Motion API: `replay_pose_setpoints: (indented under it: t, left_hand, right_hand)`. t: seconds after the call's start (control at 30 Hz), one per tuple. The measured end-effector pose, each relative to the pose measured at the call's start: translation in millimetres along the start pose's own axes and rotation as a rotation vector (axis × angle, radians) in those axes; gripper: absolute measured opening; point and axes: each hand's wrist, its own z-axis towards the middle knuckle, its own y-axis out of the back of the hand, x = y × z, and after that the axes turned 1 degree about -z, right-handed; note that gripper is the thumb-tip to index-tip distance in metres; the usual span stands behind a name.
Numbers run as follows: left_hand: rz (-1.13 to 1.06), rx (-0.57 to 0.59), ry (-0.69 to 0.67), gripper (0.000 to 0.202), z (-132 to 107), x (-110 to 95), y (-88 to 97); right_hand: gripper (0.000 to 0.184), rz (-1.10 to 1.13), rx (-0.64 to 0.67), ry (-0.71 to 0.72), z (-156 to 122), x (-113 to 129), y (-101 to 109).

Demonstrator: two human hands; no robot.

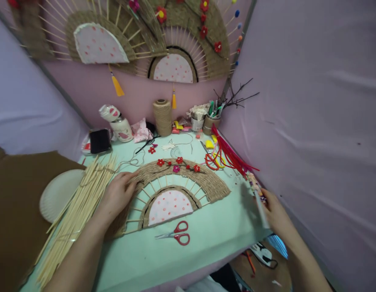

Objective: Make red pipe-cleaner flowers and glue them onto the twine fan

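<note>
A half-round fan point(175, 190) woven of jute twine over wooden sticks lies on the pale green table point(206, 239), with a dotted pink centre and small red flowers along its top. My left hand point(119, 194) rests on the fan's left edge, its fingers curled against the twine. At the table's right edge my right hand point(274, 213) is closed on a flat, blurred strip point(261, 207) that I cannot name.
Red-handled scissors point(177, 234) lie just below the fan. A bundle of bamboo sticks point(78, 211) and a white paper plate point(56, 194) sit left. A twine spool point(162, 117), cups of pens, red pipe cleaners point(228, 156) and finished fans on the wall stand behind.
</note>
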Motion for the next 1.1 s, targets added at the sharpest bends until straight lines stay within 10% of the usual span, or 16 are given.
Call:
replay_pose_setpoints:
  t: [0.37, 0.57, 0.73, 0.9, 1.1]
  left_hand:
    - [-0.039, -0.016, 0.069, 0.034, -23, 8, 9.0]
    - [-0.018, -0.047, 0.116, 0.033, -24, 10, 21.8]
    - [0.002, -0.05, 0.158, 0.033, -17, 19, 34.4]
    - [0.031, -0.048, 0.147, 0.032, 18, 22, 45.9]
    - [-0.055, 0.082, 0.17, 0.026, 97, 5, 15.7]
  right_hand:
    - [0.054, -0.637, 0.0, 0.216, 4, -36, -21]
    - [0.058, -0.425, -0.083, 0.314, -8, 30, -11]
    - [0.037, -0.016, 0.165, 0.624, -47, 106, -59]
    - [0.028, 0.057, 0.391, 0.766, -83, 133, -96]
    - [0.027, 0.0, 0.325, 0.824, -78, 116, -87]
